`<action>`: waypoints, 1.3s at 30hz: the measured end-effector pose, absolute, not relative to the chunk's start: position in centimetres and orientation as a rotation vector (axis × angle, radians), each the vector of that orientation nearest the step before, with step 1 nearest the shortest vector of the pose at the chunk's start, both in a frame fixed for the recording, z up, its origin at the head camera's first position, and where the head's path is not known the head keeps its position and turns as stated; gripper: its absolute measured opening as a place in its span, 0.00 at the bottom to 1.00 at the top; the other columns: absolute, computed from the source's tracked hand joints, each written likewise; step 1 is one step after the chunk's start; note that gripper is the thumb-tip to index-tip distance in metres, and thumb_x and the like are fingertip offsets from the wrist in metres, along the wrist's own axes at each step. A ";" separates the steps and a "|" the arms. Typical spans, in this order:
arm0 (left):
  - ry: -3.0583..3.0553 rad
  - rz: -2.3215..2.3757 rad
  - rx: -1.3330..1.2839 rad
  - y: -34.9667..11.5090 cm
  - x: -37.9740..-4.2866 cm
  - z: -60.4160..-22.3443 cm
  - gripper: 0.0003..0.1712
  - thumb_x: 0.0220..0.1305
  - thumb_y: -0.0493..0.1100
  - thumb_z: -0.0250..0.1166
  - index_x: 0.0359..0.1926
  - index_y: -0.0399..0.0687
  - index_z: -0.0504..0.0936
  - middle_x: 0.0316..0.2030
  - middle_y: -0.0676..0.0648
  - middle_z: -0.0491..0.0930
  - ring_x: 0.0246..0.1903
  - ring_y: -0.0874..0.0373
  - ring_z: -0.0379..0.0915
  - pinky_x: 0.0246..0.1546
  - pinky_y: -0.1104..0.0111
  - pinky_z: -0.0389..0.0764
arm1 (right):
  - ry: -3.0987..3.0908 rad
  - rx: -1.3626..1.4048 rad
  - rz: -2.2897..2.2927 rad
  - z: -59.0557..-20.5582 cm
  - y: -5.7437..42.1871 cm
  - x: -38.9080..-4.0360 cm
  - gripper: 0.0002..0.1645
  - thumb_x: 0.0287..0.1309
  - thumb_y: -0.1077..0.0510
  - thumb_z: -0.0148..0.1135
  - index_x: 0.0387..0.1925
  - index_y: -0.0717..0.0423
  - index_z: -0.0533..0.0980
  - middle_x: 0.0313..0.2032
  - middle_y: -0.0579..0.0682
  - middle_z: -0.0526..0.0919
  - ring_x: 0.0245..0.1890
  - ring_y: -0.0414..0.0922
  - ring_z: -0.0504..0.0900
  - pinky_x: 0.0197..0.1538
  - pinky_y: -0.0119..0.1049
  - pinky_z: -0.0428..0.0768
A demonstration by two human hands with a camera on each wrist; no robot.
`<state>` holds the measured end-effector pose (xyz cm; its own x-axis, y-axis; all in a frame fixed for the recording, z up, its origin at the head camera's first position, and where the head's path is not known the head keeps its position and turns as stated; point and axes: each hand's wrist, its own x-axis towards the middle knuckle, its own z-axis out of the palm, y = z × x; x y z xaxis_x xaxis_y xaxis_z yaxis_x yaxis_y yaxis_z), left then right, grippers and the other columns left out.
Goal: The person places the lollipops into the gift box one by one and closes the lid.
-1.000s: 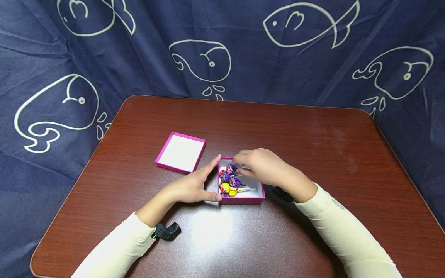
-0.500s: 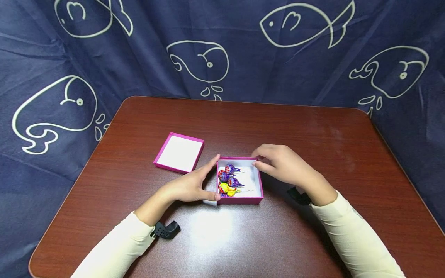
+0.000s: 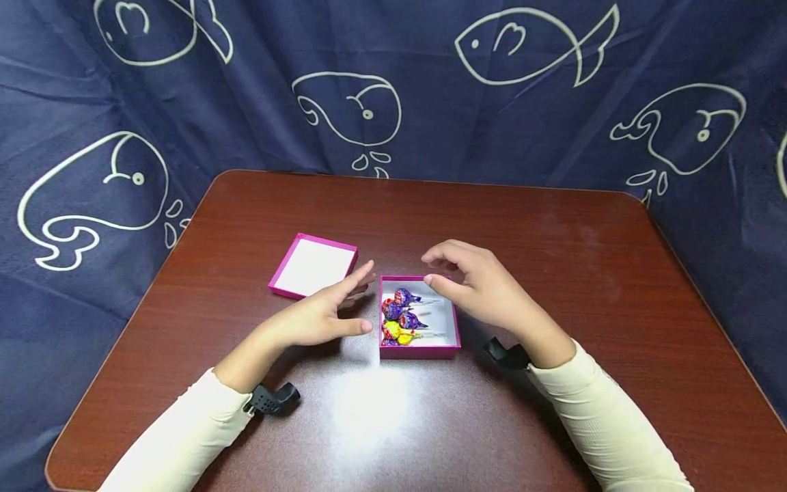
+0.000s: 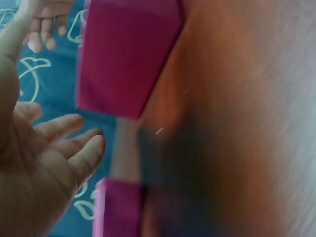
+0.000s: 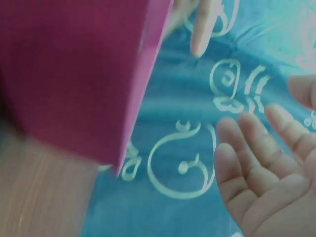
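Observation:
A magenta box [image 3: 421,352] with a white inside stands on the table, and several lollipops [image 3: 402,318] in purple, red and yellow wrappers lie along its left side, white sticks pointing right. My left hand [image 3: 313,316] is just left of the box, apart from it, thumb and fingers spread. Over the box's far right corner hovers my right hand [image 3: 476,280], fingers loosely bent, nothing in them. The left wrist view shows the box's side wall [image 4: 128,54] beyond my relaxed left fingers. In the right wrist view the box wall [image 5: 74,74] rises beside my empty right hand [image 5: 266,173].
A matching magenta lid [image 3: 315,265] with a white inside lies face up, left of and behind the box. The brown table [image 3: 522,225] has rounded corners. A dark blue curtain [image 3: 430,130] with white fish and whale drawings hangs behind it.
My right hand has withdrawn from inside the box, gone to its right rim, then lifted back leftward above the far right corner. My left hand has let go of the left side and moved left.

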<state>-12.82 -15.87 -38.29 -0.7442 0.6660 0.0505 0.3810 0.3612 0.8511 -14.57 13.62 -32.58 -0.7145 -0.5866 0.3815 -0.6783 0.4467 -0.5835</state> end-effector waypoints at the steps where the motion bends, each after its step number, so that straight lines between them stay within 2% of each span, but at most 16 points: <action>1: 2.365 1.317 0.934 -16.3 -13.0 -37.9 0.52 0.64 0.41 0.69 0.78 0.40 0.46 0.73 0.34 0.55 0.70 0.41 0.57 0.66 0.49 0.64 | -2.566 1.117 1.159 -32.4 13.1 -14.5 0.14 0.60 0.59 0.68 0.48 0.54 0.80 0.44 0.44 0.83 0.42 0.42 0.81 0.47 0.42 0.80; 4: 2.490 1.257 0.896 -17.5 -13.5 -36.5 0.44 0.65 0.43 0.69 0.75 0.38 0.57 0.71 0.36 0.62 0.67 0.42 0.63 0.66 0.49 0.64 | -2.575 1.094 1.312 -32.1 11.4 -14.7 0.17 0.60 0.61 0.67 0.51 0.57 0.78 0.46 0.47 0.83 0.44 0.41 0.82 0.49 0.40 0.81; 6: 2.529 1.251 0.851 -18.5 -13.9 -35.7 0.39 0.66 0.43 0.67 0.73 0.35 0.62 0.68 0.35 0.67 0.65 0.42 0.66 0.65 0.49 0.65 | -2.578 1.070 1.445 -32.1 10.2 -15.0 0.18 0.60 0.62 0.66 0.53 0.58 0.76 0.48 0.49 0.82 0.47 0.44 0.82 0.51 0.39 0.80; 9: 2.446 1.347 0.761 -20.1 -14.7 -34.7 0.32 0.71 0.40 0.61 0.71 0.32 0.63 0.64 0.32 0.70 0.62 0.40 0.69 0.64 0.47 0.67 | -2.579 1.022 1.634 -32.1 8.4 -15.2 0.21 0.61 0.63 0.64 0.56 0.60 0.74 0.52 0.52 0.81 0.51 0.48 0.81 0.55 0.42 0.79; 12: 2.311 1.446 0.668 -21.7 -15.5 -33.6 0.28 0.77 0.40 0.51 0.71 0.29 0.61 0.64 0.28 0.68 0.63 0.36 0.67 0.65 0.44 0.63 | -2.600 0.972 1.753 -32.3 6.5 -15.3 0.25 0.62 0.63 0.63 0.59 0.61 0.70 0.56 0.54 0.77 0.55 0.50 0.79 0.58 0.46 0.77; 15: 2.241 1.469 0.536 -23.1 -16.1 -32.3 0.29 0.79 0.44 0.47 0.72 0.31 0.58 0.66 0.27 0.65 0.65 0.35 0.63 0.67 0.42 0.58 | -2.640 0.923 1.841 -32.6 4.4 -15.4 0.29 0.62 0.62 0.63 0.63 0.61 0.66 0.60 0.57 0.73 0.60 0.54 0.75 0.61 0.48 0.74; 17: 2.291 1.404 0.457 -23.8 -16.5 -31.6 0.31 0.78 0.47 0.48 0.73 0.33 0.58 0.68 0.30 0.63 0.68 0.38 0.60 0.68 0.43 0.56 | -2.668 0.875 1.896 -32.9 3.0 -15.4 0.32 0.62 0.61 0.62 0.66 0.61 0.64 0.62 0.58 0.71 0.63 0.56 0.73 0.63 0.49 0.72; 22: 2.416 1.189 0.299 -25.1 -17.7 -30.6 0.35 0.75 0.49 0.54 0.74 0.35 0.58 0.71 0.34 0.59 0.71 0.41 0.54 0.68 0.43 0.56 | -2.697 0.656 2.047 -33.6 0.2 -14.9 0.37 0.62 0.58 0.62 0.70 0.58 0.60 0.68 0.56 0.65 0.67 0.54 0.67 0.66 0.47 0.69; 27: 2.483 0.991 0.202 -25.6 -18.8 -31.2 0.40 0.74 0.52 0.56 0.73 0.30 0.55 0.69 0.29 0.60 0.69 0.36 0.56 0.66 0.43 0.60 | -2.614 0.415 2.179 -34.5 -2.1 -13.7 0.40 0.60 0.59 0.63 0.71 0.57 0.58 0.70 0.56 0.61 0.69 0.54 0.62 0.67 0.50 0.66; 31: 2.531 0.906 0.124 -25.6 -19.2 -32.3 0.40 0.73 0.52 0.55 0.72 0.28 0.56 0.69 0.27 0.60 0.68 0.34 0.57 0.66 0.44 0.61 | -2.581 0.248 2.171 -35.5 -3.9 -12.5 0.45 0.54 0.60 0.64 0.71 0.59 0.57 0.70 0.60 0.60 0.70 0.56 0.60 0.69 0.52 0.62; 36: 2.466 0.963 0.010 -25.4 -19.3 -33.3 0.40 0.74 0.51 0.53 0.74 0.28 0.52 0.70 0.26 0.55 0.69 0.33 0.55 0.63 0.43 0.66 | -2.598 0.108 2.127 -36.7 -5.4 -11.5 0.50 0.46 0.59 0.66 0.71 0.59 0.56 0.67 0.64 0.59 0.67 0.57 0.61 0.69 0.50 0.60; 39: 2.390 1.047 -0.022 -25.3 -19.3 -33.8 0.40 0.75 0.50 0.52 0.74 0.27 0.50 0.69 0.26 0.56 0.68 0.32 0.56 0.62 0.43 0.68 | -2.595 0.026 2.119 -37.1 -5.8 -11.2 0.51 0.45 0.59 0.66 0.70 0.59 0.55 0.67 0.63 0.58 0.66 0.56 0.60 0.69 0.49 0.59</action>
